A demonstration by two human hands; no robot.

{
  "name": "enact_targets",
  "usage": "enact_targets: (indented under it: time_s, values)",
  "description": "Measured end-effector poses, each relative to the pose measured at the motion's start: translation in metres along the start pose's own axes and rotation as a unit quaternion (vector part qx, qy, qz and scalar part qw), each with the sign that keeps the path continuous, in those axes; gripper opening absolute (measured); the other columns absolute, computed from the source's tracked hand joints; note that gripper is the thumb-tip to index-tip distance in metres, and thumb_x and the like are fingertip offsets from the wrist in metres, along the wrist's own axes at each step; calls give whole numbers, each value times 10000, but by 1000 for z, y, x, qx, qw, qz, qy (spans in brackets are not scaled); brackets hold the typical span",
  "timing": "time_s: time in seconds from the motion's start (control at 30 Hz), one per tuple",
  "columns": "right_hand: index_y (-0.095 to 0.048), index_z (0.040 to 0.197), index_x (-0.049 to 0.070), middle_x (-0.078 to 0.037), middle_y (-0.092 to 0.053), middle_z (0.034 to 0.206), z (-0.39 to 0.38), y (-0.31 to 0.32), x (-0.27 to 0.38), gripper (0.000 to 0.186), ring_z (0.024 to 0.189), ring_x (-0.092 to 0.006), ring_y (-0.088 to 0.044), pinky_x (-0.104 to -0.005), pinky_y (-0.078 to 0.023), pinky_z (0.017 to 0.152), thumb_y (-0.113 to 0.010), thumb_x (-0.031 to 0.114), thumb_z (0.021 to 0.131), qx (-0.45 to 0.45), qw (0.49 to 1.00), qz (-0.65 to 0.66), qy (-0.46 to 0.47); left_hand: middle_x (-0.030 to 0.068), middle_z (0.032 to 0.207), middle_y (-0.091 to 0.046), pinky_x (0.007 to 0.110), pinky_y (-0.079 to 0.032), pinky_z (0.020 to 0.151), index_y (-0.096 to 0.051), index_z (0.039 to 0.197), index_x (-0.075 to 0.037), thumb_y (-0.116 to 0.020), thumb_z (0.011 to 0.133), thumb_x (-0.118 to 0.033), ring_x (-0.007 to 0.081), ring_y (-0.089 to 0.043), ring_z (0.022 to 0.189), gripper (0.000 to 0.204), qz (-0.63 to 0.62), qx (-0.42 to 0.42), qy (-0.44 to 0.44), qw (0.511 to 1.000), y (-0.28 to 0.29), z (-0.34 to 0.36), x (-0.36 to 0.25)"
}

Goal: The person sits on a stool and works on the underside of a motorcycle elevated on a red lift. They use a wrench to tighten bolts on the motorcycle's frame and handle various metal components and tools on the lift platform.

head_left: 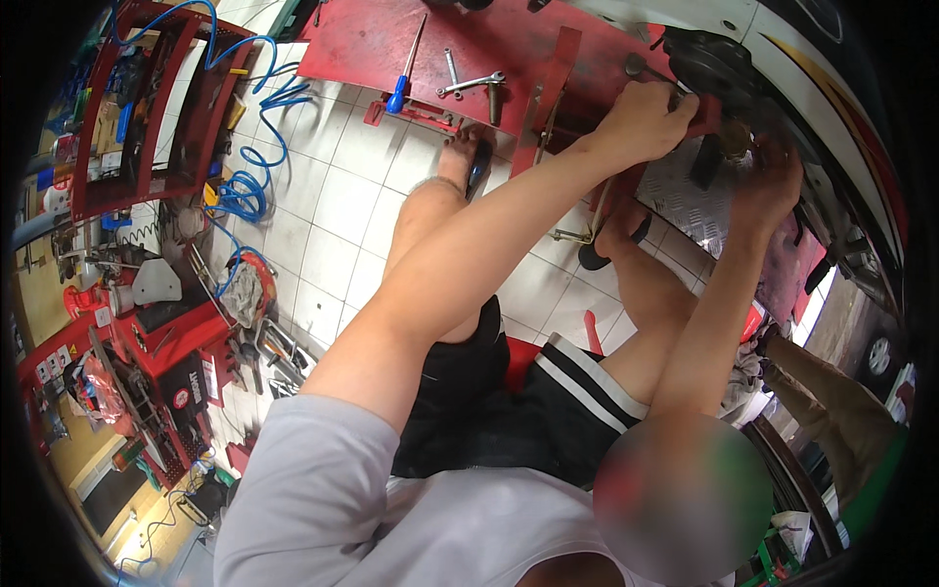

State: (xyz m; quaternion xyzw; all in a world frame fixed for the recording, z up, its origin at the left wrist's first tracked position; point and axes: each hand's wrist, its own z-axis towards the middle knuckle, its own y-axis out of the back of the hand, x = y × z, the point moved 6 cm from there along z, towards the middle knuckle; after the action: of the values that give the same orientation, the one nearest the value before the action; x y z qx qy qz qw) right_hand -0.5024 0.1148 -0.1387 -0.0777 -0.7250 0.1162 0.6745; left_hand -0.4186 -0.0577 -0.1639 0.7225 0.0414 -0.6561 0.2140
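Clock positions taken about the middle of the view. Metal part (734, 138), rounded and brownish, lies at 2 o'clock, between the two hands; exact type unclear, partly shadowed. Left hand (646, 119) at about 1:30, just left of it, fingers bent; whether its grip is clenched on anything, cannot tell. Right hand (771, 186) at 2 o'clock, beside the part's right side, fingers raised and blurred; state of its grip likewise cannot be told.

Beyond them, toward 1 o'clock: black molded housing (719, 61). Below the hands: diamond-tread plate (685, 196). Red bench (362, 39) spans 11 to 1 o'clock. On it, near 11:30, blue-handled screwdriver (397, 94), shaft toward 12; at 12 o'clock, combination wrench (475, 83), with a second wrench (451, 70) near it. Coiled blue air hose (243, 201) at 10 o'clock, over white floor tiles (328, 210). Red tool cabinet (186, 342) at 8:30.
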Motion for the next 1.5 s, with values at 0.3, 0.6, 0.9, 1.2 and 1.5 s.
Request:
enact_targets:
  time_s: [0.3, 0.6, 0.9, 1.2, 1.5]
  values:
    - [-522, 1217, -9, -138, -616, 1087, 15, 18, -3, 395, 960, -209, -560, -363, -419, 883, -384, 257, 960, -17, 995, -68, 74, 199, 882, -662, 352, -527, 701, -539, 1096, 99, -653, 808, -444, 265, -667, 759, 625, -4, 17, -41, 999, -8, -3, 0]
    - [-619, 1031, 13, -68, -629, 776, 1, -3, 8, 288, 760, -168, -577, -320, -435, 751, -461, 215, 901, -4, 991, -53, 126, 147, 1039, -650, 307, -526, 679, -514, 1201, 36, -668, 844, -350, 184, -641, 860, 548, -67, 48, -34, 996, -17, 4, 7]
    - [-622, 977, 3, -56, -599, 733, 1, -4, 7, 247, 673, -132, -551, -255, -421, 675, -477, 178, 880, -11, 994, -34, 101, 120, 1024, -649, 292, -515, 679, -496, 1222, 13, -642, 866, -356, 168, -630, 809, 532, -66, 61, -36, 995, -18, 5, 9]
    - [-596, 1052, 8, -70, -654, 817, 3, 2, 8, 289, 833, -165, -617, -306, -426, 759, -456, 200, 887, 6, 994, -38, 98, 84, 890, -645, 275, -482, 643, -501, 1216, 6, -637, 864, -386, 145, -612, 723, 545, -60, 75, -21, 995, -19, 4, 6]
    - [-591, 1057, 8, -83, -654, 789, 3, 6, 8, 286, 846, -150, -598, -294, -411, 735, -464, 197, 884, -19, 994, -53, 95, 62, 806, -633, 282, -475, 637, -488, 1239, 14, -633, 858, -419, 148, -617, 713, 595, -43, 72, -27, 996, -16, 3, 4]
